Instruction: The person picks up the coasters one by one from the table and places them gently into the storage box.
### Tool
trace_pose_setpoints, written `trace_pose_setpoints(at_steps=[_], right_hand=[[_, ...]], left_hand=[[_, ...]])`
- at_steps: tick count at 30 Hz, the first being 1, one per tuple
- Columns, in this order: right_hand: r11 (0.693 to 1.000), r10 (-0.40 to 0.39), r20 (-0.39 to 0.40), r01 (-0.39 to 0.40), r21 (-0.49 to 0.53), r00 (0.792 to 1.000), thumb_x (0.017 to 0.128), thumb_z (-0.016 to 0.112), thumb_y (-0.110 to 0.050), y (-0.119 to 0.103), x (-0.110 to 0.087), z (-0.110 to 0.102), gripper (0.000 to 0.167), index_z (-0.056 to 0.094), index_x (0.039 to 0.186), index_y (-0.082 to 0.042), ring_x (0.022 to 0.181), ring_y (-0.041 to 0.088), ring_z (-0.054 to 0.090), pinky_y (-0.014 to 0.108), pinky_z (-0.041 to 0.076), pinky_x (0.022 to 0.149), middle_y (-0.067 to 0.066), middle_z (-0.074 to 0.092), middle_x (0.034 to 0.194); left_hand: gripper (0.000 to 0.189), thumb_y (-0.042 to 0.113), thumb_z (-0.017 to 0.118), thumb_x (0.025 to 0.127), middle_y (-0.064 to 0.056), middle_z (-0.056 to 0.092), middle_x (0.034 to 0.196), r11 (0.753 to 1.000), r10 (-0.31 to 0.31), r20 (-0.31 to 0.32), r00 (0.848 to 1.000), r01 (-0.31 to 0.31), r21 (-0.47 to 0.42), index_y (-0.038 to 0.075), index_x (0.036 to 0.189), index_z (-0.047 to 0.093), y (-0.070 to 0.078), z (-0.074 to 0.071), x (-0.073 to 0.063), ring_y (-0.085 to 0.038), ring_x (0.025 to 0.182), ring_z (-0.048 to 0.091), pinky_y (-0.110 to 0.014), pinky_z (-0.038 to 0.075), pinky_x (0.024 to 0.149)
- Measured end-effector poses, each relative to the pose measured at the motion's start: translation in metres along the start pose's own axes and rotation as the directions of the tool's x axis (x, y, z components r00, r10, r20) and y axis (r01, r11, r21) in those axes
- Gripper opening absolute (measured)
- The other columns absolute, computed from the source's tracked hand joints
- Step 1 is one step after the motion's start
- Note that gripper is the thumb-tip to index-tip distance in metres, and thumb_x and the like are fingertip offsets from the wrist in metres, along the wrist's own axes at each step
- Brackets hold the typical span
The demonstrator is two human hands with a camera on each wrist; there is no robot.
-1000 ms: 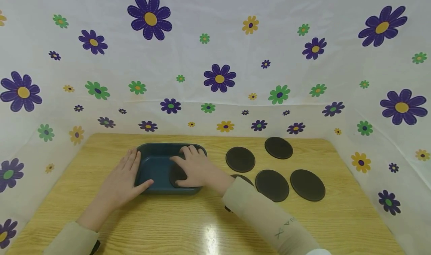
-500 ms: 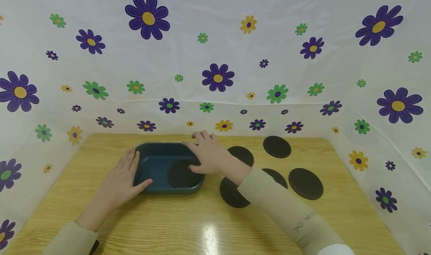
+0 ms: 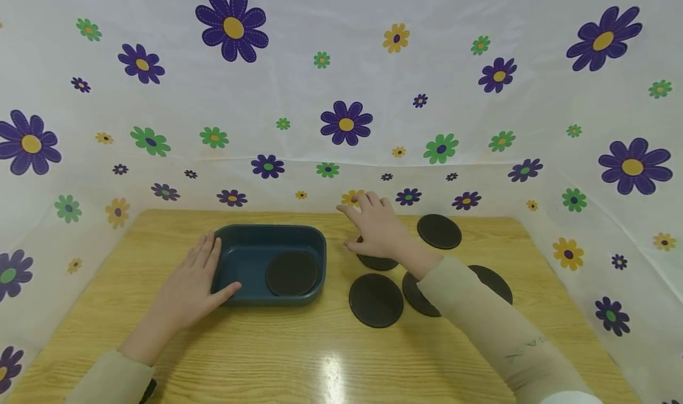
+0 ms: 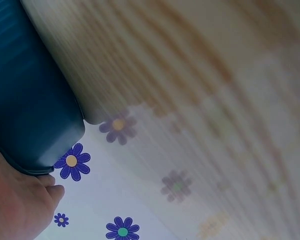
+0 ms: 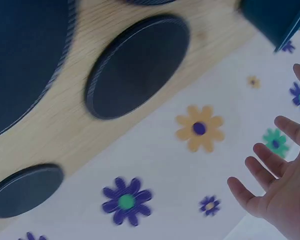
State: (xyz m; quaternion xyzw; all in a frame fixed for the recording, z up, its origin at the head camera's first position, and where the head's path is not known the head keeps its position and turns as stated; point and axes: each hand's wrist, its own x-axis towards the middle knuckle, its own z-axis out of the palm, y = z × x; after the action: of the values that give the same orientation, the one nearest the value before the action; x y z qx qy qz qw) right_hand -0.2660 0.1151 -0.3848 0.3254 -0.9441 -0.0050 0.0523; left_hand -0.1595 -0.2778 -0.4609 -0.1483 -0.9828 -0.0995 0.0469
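Observation:
A dark teal rectangular tray (image 3: 229, 302) with raised walls stands on the left half of the table. Inside it, toward the right end, lies a round black coaster (image 3: 291, 273). My left hand (image 3: 188, 288) rests along the tray's left wall, fingers straight and thumb over the near rim; the left wrist view shows the tray's outer side (image 4: 35, 90) close by. My right hand (image 3: 377, 226) is in the air with spread, loosely bent fingers and nothing in them. Below it is a partly covered black coaster (image 3: 377, 263), seen in the right wrist view as a black disc (image 5: 137, 67).
Other black coasters lie on the right side of the wooden table (image 3: 256, 350): one near the front (image 3: 376, 300), one at the back (image 3: 439, 231), and two partly under the right forearm (image 3: 418, 294). A white flowered cloth (image 3: 299, 95) surrounds the table at back and sides.
My right hand has let go of the coaster in the tray, lifted out and moved right over the other coasters. My left hand has stayed at the tray's left wall.

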Motion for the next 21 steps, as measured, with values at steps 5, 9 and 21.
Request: trace_pose_setpoints(at_steps=[5, 9, 21], right_hand=[[0.997, 0.070, 0.035, -0.069, -0.024, 0.997, 0.096, 0.072, -0.051, 0.027, -0.013, 0.000, 0.074, 0.049, 0.159, -0.019, 0.146, 0.043, 0.042, 0.067, 0.042, 0.114, 0.021, 0.045, 0.158], [0.991, 0.127, 0.051, -0.126, -0.038, 0.991, 0.096, 0.073, -0.051, 0.048, -0.023, 0.004, 0.072, 0.051, 0.157, -0.021, 0.144, 0.046, 0.043, 0.072, 0.042, 0.112, 0.020, 0.045, 0.157], [0.960, 0.278, 0.082, -0.278, -0.010, 0.957, 0.096, 0.073, -0.043, 0.108, -0.051, 0.027, 0.067, 0.054, 0.155, -0.020, 0.145, 0.056, 0.040, 0.080, 0.041, 0.107, 0.025, 0.045, 0.159]], left_hand=[[0.109, 0.066, 0.059, 0.099, -0.032, 0.015, 0.174, 1.000, -0.004, 0.007, 1.000, 0.004, 0.001, -0.010, 0.165, 0.017, 0.001, 0.000, 0.001, -0.051, 0.162, 0.017, -0.064, 0.026, 0.130], [0.109, 0.066, 0.059, 0.099, -0.032, 0.015, 0.174, 1.000, -0.006, 0.008, 1.000, 0.006, 0.010, -0.010, 0.165, 0.018, 0.001, -0.001, 0.001, -0.050, 0.163, 0.017, -0.064, 0.027, 0.129], [0.109, 0.066, 0.059, 0.100, -0.032, 0.014, 0.174, 1.000, 0.000, -0.004, 1.000, 0.000, 0.002, -0.010, 0.166, 0.017, 0.000, 0.000, 0.000, -0.051, 0.163, 0.016, -0.066, 0.028, 0.128]])
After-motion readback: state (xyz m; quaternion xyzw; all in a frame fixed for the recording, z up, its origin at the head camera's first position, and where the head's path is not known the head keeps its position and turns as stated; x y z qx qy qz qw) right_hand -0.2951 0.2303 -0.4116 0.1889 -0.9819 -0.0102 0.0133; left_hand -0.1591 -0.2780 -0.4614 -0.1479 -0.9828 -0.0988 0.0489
